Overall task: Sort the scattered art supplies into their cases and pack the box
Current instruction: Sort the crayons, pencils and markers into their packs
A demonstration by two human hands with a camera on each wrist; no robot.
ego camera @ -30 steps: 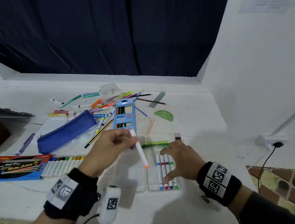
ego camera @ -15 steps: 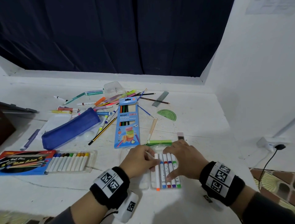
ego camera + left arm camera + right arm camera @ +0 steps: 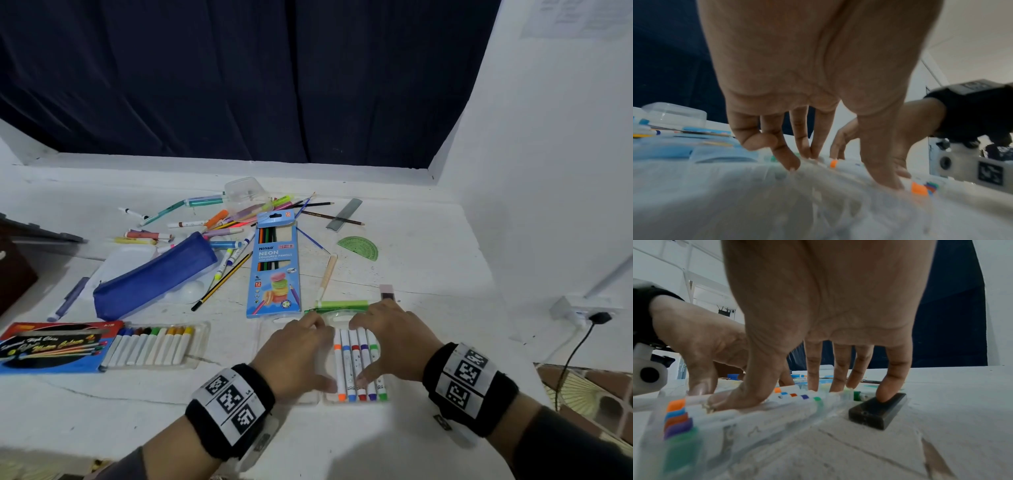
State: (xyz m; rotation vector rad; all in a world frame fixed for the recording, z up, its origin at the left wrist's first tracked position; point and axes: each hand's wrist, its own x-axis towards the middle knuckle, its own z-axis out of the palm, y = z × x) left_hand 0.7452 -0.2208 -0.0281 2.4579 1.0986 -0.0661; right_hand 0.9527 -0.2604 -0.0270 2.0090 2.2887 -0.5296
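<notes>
While both of your hands rest on the clear marker case (image 3: 356,399) at the 6 o'clock edge of the table (image 3: 428,260), the sorting looks only just begun. Your left hand (image 3: 294,356) lies with fingers spread and fairly straight, its thumb touching the orange marker (image 3: 339,371), the leftmost of five lying side by side in the case. Your right hand (image 3: 394,342) is spread too, thumb pressing across the markers, fingertips down at the far end, the little finger on a dark eraser (image 3: 877,410) just beside the case at 3 o'clock. Neither hand pinches anything.

Done, as far as can be judged: five markers seated in the case, with the left half of it still unfilled. At 9 o'clock a row of capped paint sticks (image 3: 150,346) sits in its own tray beside a red-and-blue box (image 3: 51,346).

Left to do: most of it. A heap of loose pens and pencils (image 3: 219,222) lies at 11 o'clock around the blue pouch (image 3: 154,274), and the neon pencil box (image 3: 275,263) at 12 o'clock shows only a few pencils through its window. A ruler (image 3: 344,214), a green protractor (image 3: 359,248) and a brush (image 3: 327,274) lie loose towards 1 o'clock. You cannot tell from here which box is to be packed.
</notes>
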